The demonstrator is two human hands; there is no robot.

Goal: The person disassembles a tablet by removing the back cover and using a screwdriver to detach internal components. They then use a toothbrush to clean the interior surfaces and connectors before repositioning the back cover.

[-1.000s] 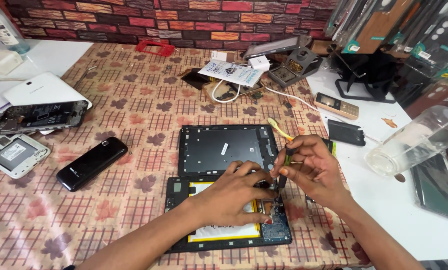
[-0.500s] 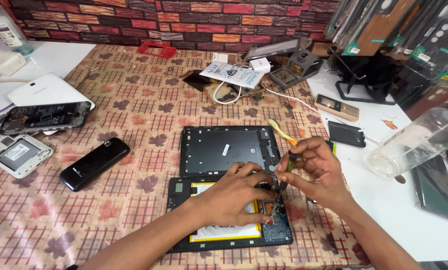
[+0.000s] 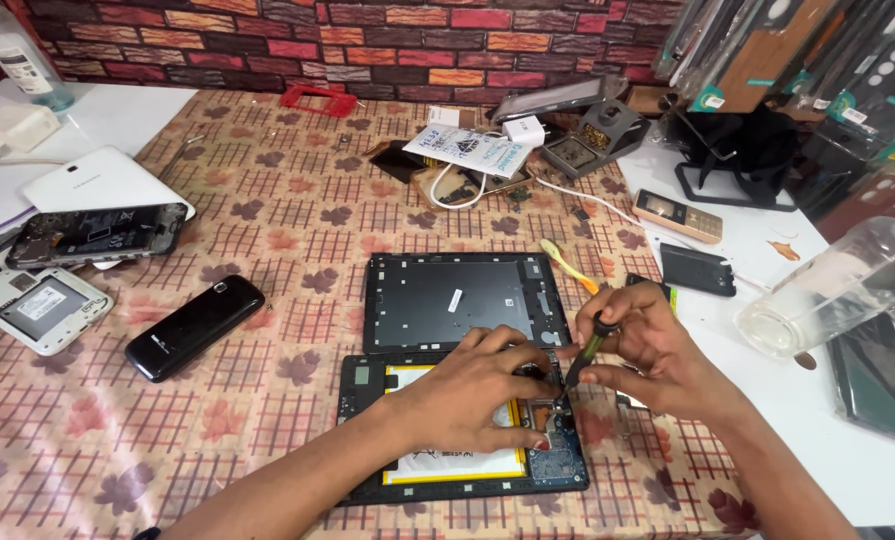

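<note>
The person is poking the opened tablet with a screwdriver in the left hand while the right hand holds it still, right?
Not quite. The head view shows the screwdriver in the right hand, and the left hand rests on the opened tablet.

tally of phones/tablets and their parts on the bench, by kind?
Opened black tablets with board exposed: 1
Detached black tablet back covers: 1
White tablets: 1
Intact bar phones, black and gold: 2
Opened phones, dark and white: 2
Total: 7
</note>
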